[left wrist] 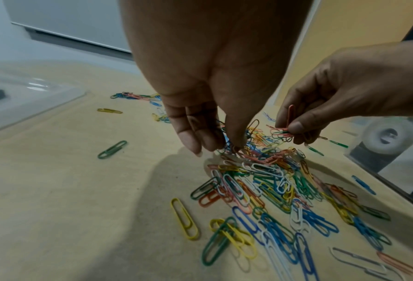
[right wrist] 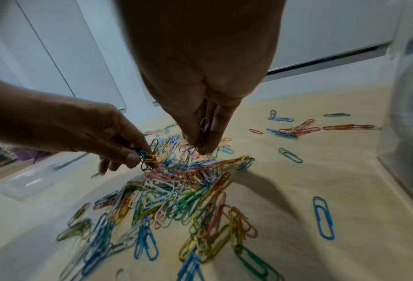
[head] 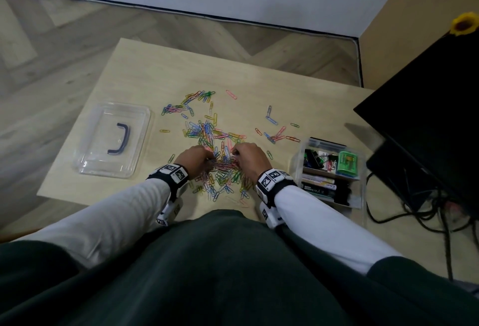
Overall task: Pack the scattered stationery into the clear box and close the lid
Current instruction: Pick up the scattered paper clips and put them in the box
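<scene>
Coloured paper clips [head: 207,131] lie scattered over the light wooden table [head: 155,71], thickest in a heap [left wrist: 267,182] [right wrist: 176,190] near the front edge. My left hand [head: 193,159] [left wrist: 215,140] [right wrist: 126,154] pinches a bunch of clips at the heap's left side. My right hand [head: 248,157] [right wrist: 200,140] [left wrist: 294,131] pinches several clips at its right side. The clear box [head: 330,172] stands open at the right with markers, binder clips and a green item inside. Its clear lid [head: 114,141], with a dark handle, lies flat at the left.
A black monitor [head: 427,108] and tangled cables [head: 427,206] crowd the right side behind the box. A yellow flower [head: 464,23] is at the far right. The floor drops away beyond the table's back and left edges. My dark lap is against the front edge.
</scene>
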`<action>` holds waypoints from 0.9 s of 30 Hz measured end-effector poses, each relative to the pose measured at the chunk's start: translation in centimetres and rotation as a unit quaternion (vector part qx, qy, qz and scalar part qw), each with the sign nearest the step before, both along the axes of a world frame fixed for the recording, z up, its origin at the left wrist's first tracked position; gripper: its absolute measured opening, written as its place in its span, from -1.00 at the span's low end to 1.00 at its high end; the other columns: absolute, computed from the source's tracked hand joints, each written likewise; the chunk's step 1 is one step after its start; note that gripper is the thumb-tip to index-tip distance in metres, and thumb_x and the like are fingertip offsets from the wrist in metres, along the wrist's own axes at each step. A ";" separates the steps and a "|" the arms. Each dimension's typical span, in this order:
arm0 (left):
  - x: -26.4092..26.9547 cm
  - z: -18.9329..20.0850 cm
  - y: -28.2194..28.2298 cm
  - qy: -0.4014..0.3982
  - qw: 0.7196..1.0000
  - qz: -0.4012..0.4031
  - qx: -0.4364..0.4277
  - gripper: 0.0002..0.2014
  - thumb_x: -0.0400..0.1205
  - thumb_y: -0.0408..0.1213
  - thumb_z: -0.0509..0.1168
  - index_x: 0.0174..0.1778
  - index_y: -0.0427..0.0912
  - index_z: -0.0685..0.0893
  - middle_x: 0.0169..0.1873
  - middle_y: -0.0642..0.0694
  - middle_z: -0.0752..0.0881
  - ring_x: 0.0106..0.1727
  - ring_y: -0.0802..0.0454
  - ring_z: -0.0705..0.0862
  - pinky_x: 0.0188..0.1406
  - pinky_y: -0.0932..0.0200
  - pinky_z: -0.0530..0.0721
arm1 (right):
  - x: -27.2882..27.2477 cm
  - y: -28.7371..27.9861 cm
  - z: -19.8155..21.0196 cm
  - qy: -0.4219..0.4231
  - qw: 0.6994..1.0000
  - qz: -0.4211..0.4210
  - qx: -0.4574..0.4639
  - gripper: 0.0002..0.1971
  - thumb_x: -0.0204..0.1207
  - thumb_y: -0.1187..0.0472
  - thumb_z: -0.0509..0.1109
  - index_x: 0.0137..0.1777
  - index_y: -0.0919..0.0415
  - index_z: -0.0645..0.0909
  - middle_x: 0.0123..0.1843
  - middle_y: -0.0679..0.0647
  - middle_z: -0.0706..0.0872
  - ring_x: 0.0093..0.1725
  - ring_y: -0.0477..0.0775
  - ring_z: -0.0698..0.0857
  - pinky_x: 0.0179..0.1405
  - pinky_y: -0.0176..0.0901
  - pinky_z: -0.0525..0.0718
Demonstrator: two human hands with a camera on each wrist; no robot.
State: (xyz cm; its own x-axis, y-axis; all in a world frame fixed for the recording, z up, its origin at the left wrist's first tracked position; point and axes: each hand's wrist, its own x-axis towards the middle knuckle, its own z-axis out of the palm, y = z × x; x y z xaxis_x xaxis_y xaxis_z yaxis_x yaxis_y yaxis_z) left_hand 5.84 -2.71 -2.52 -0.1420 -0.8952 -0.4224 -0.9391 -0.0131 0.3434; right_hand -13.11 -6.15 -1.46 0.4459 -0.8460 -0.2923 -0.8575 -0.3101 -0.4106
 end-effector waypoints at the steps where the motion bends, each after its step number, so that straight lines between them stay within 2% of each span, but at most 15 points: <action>1: 0.1 0.1 0.1 0.002 1.000 -0.001 -0.006 -0.75 0.70 -0.13 0.27 0.22 -0.07 0.75 0.05 -0.18 0.70 0.08 -0.18 0.65 0.00 0.06 0.58 | -0.2 -0.1 0.1 -0.015 1.000 -0.008 0.001 -0.79 0.55 0.44 0.30 0.01 0.23 0.73 -0.05 0.21 0.80 -0.08 0.29 0.75 -0.08 0.12 0.75; 3: 0.3 0.5 0.3 0.007 1.000 0.001 -0.019 -0.71 0.72 -0.10 0.23 0.26 -0.08 0.73 0.06 -0.21 0.69 0.08 -0.19 0.64 0.00 0.07 0.57 | -0.8 0.0 0.4 -0.037 0.999 -0.026 0.004 -0.75 0.58 0.43 0.30 0.14 0.22 0.73 0.04 0.23 0.81 -0.01 0.28 0.76 -0.03 0.12 0.75; 5: 0.4 0.8 0.6 0.014 0.999 0.007 -0.032 -0.71 0.73 -0.10 0.21 0.22 -0.11 0.75 0.03 -0.21 0.70 0.03 -0.18 0.65 -0.10 0.11 0.53 | -1.3 0.1 0.6 -0.054 0.998 -0.043 0.003 -0.77 0.60 0.40 0.32 0.17 0.23 0.72 0.04 0.24 0.81 -0.01 0.29 0.77 -0.04 0.12 0.75; 9: 0.5 1.4 1.3 0.033 0.997 0.040 -0.055 -0.73 0.75 -0.13 0.19 0.17 -0.17 0.73 -0.01 -0.25 0.65 -0.02 -0.21 0.62 -0.17 0.13 0.41 | -2.4 0.5 1.0 -0.128 0.988 -0.086 0.024 -0.81 0.58 0.35 0.41 0.11 0.14 0.75 0.00 0.16 0.83 -0.07 0.15 0.78 -0.03 0.08 0.76; 14: -0.1 2.6 2.3 0.078 0.993 0.051 -0.069 -0.75 0.76 -0.17 0.17 0.06 -0.21 0.72 -0.09 -0.22 0.65 -0.09 -0.21 0.62 -0.17 0.05 0.51 | -3.5 0.6 2.5 -0.225 0.962 -0.149 0.051 -0.89 0.56 0.31 0.49 0.04 0.17 0.77 -0.08 0.00 0.78 -0.05 0.00 0.75 0.05 0.07 0.78; 17: -1.1 3.6 2.9 0.111 0.990 0.054 -0.065 -0.77 0.75 -0.21 0.17 0.02 -0.23 0.70 -0.13 -0.14 0.68 -0.09 -0.15 0.62 -0.20 0.08 0.48 | -4.6 0.7 3.5 -0.274 0.946 -0.160 0.071 -0.87 0.54 0.31 0.52 0.05 0.14 0.78 -0.08 0.02 0.81 -0.04 0.03 0.79 0.00 0.15 0.81; 20: -2.7 4.3 3.6 0.140 0.988 0.048 -0.039 -0.79 0.75 -0.22 0.18 0.06 -0.20 0.70 -0.17 -0.05 0.65 -0.11 -0.08 0.61 -0.19 0.14 0.43 | -5.9 1.1 5.0 -0.324 0.926 -0.168 0.101 -0.85 0.54 0.38 0.50 0.04 0.15 0.77 -0.13 0.12 0.82 -0.11 0.10 0.82 -0.05 0.11 0.83; 24: -5.2 4.6 4.5 0.160 0.987 0.006 -0.004 -0.78 0.75 -0.16 0.17 0.04 -0.18 0.68 -0.15 -0.11 0.73 -0.11 -0.11 0.68 -0.08 -0.01 0.65 | -7.9 1.8 6.9 -0.364 0.909 -0.167 0.113 -0.83 0.54 0.38 0.50 0.01 0.09 0.76 -0.13 0.15 0.82 -0.09 0.13 0.83 -0.07 0.02 0.84; 27: -7.7 5.4 4.9 0.171 0.985 -0.031 -0.016 -0.78 0.75 -0.16 0.16 0.03 -0.17 0.67 -0.17 -0.11 0.73 -0.16 -0.08 0.67 -0.12 0.00 0.65 | -9.9 2.7 8.2 -0.387 0.899 -0.167 0.121 -0.84 0.54 0.40 0.50 0.06 0.19 0.76 -0.10 0.19 0.83 -0.07 0.17 0.83 -0.09 -0.05 0.82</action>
